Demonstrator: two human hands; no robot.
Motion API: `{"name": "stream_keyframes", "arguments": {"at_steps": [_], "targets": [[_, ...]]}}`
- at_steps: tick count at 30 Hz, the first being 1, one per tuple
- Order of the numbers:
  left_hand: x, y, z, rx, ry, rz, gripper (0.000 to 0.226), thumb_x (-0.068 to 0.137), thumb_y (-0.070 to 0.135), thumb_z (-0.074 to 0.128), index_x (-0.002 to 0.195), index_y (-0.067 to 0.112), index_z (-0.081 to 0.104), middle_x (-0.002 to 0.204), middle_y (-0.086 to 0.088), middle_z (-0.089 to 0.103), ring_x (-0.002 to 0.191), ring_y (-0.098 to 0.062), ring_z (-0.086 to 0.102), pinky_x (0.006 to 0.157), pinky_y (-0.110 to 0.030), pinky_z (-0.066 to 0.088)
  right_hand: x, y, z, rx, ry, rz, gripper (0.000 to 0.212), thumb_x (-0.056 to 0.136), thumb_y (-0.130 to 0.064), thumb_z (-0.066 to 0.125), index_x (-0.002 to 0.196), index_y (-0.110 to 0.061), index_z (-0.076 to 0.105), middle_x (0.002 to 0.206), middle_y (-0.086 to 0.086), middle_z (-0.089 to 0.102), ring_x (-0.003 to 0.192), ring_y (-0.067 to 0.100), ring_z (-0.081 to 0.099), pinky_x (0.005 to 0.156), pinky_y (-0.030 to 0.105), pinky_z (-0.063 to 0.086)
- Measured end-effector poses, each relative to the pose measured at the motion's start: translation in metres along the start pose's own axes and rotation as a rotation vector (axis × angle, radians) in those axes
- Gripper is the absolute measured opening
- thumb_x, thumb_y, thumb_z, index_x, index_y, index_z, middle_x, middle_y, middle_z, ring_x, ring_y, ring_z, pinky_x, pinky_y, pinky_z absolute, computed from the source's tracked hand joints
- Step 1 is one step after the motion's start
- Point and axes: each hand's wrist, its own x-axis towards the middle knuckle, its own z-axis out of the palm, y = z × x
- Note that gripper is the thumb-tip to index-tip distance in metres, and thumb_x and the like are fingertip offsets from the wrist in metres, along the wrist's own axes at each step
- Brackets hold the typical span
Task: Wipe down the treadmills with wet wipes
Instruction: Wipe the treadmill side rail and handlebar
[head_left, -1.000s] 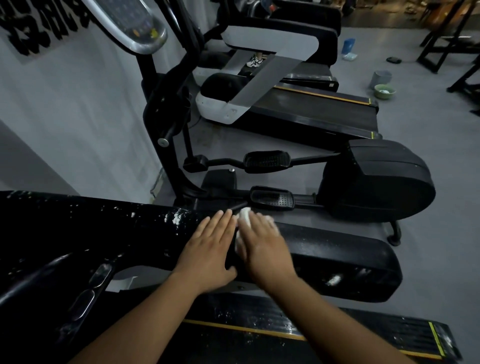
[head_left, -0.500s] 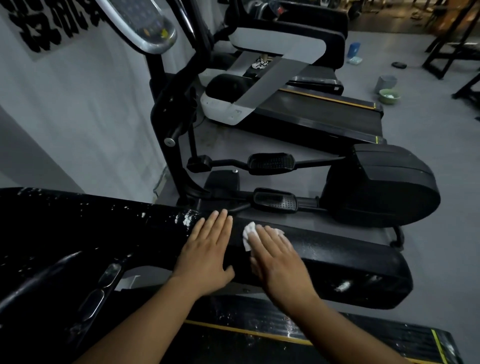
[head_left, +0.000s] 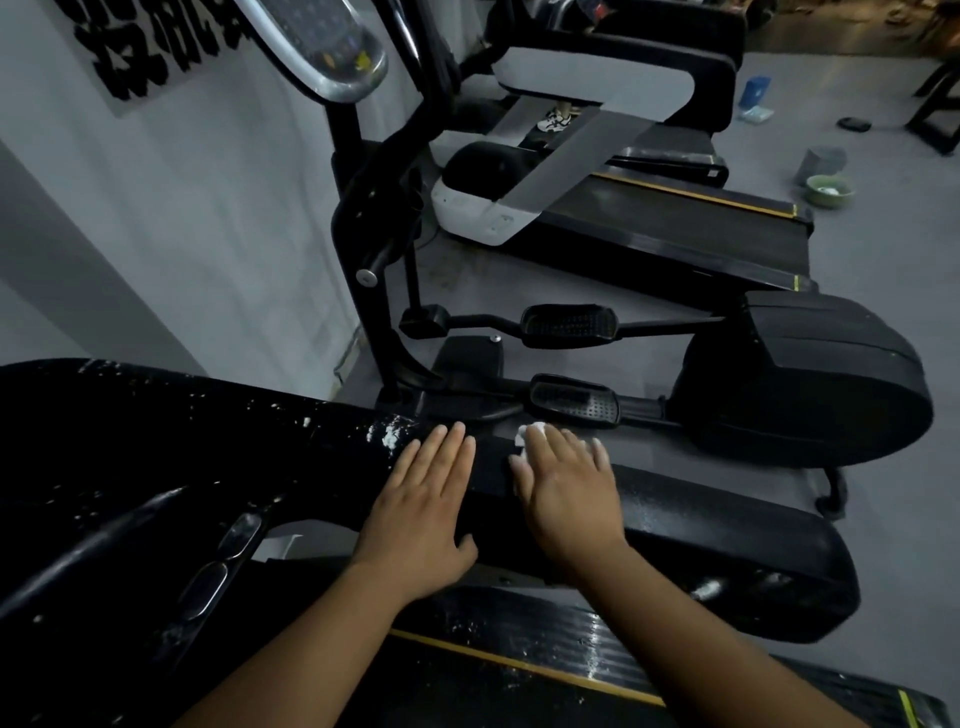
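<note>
Wet wipe (head_left: 530, 432), one only, is pressed on the treadmill rail (head_left: 701, 525) under the flat right hand (head_left: 569, 499); left hand (head_left: 423, 514) laid flat alongside.

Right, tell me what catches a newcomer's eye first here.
The left hand and right hand lie flat on the black rail at lower centre, the right pressing a white wipe. White flecks speckle the rail just left of them. Beyond stands an elliptical, then another treadmill.
</note>
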Motion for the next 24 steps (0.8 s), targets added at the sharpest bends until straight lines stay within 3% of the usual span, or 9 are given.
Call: {"name": "stream_keyframes", "arguments": {"at_steps": [2, 6, 9, 12, 17, 20, 22, 24], "targets": [[0.000, 0.001, 0.001, 0.004, -0.027, -0.008, 0.104, 0.081, 0.052, 0.049, 0.162, 0.012, -0.004, 0.169, -0.006, -0.014, 0.155, -0.020, -0.017, 0.126, -0.043, 0.000, 0.004, -0.021, 0.003, 0.024, 0.006, -0.039, 0.056, 0.100, -0.051, 0.014, 0.142, -0.025, 0.041, 0.148, -0.002, 0.045, 0.139, 0.023, 0.039, 0.119, 0.045, 0.024], [0.001, 0.000, -0.003, 0.023, -0.066, -0.017, 0.103, 0.080, 0.051, 0.048, 0.162, 0.013, -0.002, 0.170, -0.006, -0.011, 0.155, -0.019, -0.015, 0.125, -0.043, 0.001, -0.039, -0.002, 0.005, -0.035, -0.040, -0.308, 0.060, 0.104, -0.047, 0.026, 0.158, -0.020, 0.027, 0.164, 0.005, 0.029, 0.152, 0.025, 0.025, 0.121, 0.047, 0.019], [-0.001, 0.001, -0.008, 0.030, -0.086, -0.021, 0.105, 0.081, 0.053, 0.049, 0.162, 0.012, -0.004, 0.169, -0.006, -0.013, 0.155, -0.018, -0.015, 0.124, -0.041, -0.002, -0.024, 0.015, 0.001, -0.040, -0.034, -0.188, 0.060, 0.103, -0.049, 0.021, 0.153, -0.021, 0.037, 0.157, 0.003, 0.041, 0.145, 0.024, 0.038, 0.118, 0.048, 0.025], [0.000, 0.000, -0.011, 0.031, -0.076, -0.005, 0.106, 0.082, 0.052, 0.051, 0.161, 0.015, -0.010, 0.168, -0.002, -0.020, 0.153, -0.015, -0.023, 0.123, -0.038, -0.008, 0.006, -0.014, 0.001, 0.012, -0.040, -0.076, 0.064, 0.100, -0.051, 0.012, 0.149, -0.019, 0.037, 0.152, 0.004, 0.044, 0.140, 0.025, 0.040, 0.119, 0.048, 0.026], [-0.004, -0.008, -0.021, 0.008, -0.086, -0.005, 0.100, 0.090, 0.051, 0.046, 0.159, 0.017, -0.018, 0.164, 0.002, -0.031, 0.148, -0.010, -0.033, 0.122, -0.034, -0.014, -0.034, -0.008, 0.008, -0.025, -0.041, -0.307, 0.061, 0.102, -0.046, 0.030, 0.156, -0.017, 0.035, 0.159, 0.006, 0.038, 0.147, 0.026, 0.036, 0.117, 0.047, 0.023], [-0.009, -0.024, -0.021, 0.028, -0.066, -0.022, 0.100, 0.088, 0.052, 0.042, 0.158, 0.015, -0.019, 0.163, -0.001, -0.031, 0.151, -0.015, -0.028, 0.122, -0.035, -0.014, -0.011, -0.001, 0.002, -0.028, 0.002, -0.149, 0.056, 0.102, -0.047, 0.024, 0.147, -0.022, 0.045, 0.149, 0.001, 0.051, 0.137, 0.022, 0.047, 0.116, 0.046, 0.022], [-0.011, -0.030, -0.019, 0.036, -0.077, -0.001, 0.101, 0.086, 0.052, 0.040, 0.158, 0.013, -0.020, 0.163, -0.004, -0.032, 0.152, -0.017, -0.027, 0.122, -0.037, -0.013, 0.013, -0.024, 0.003, 0.010, -0.039, -0.032, 0.056, 0.102, -0.050, 0.014, 0.143, -0.024, 0.042, 0.145, -0.003, 0.051, 0.135, 0.020, 0.046, 0.119, 0.047, 0.020], [-0.010, -0.032, -0.017, 0.011, -0.081, 0.011, 0.101, 0.088, 0.050, 0.043, 0.155, 0.013, -0.023, 0.161, -0.005, -0.034, 0.151, -0.019, -0.029, 0.124, -0.038, -0.013, 0.013, -0.054, 0.009, 0.039, -0.029, -0.027, 0.060, 0.101, -0.050, 0.014, 0.148, -0.021, 0.039, 0.152, 0.001, 0.044, 0.142, 0.022, 0.038, 0.121, 0.048, 0.021]]}}
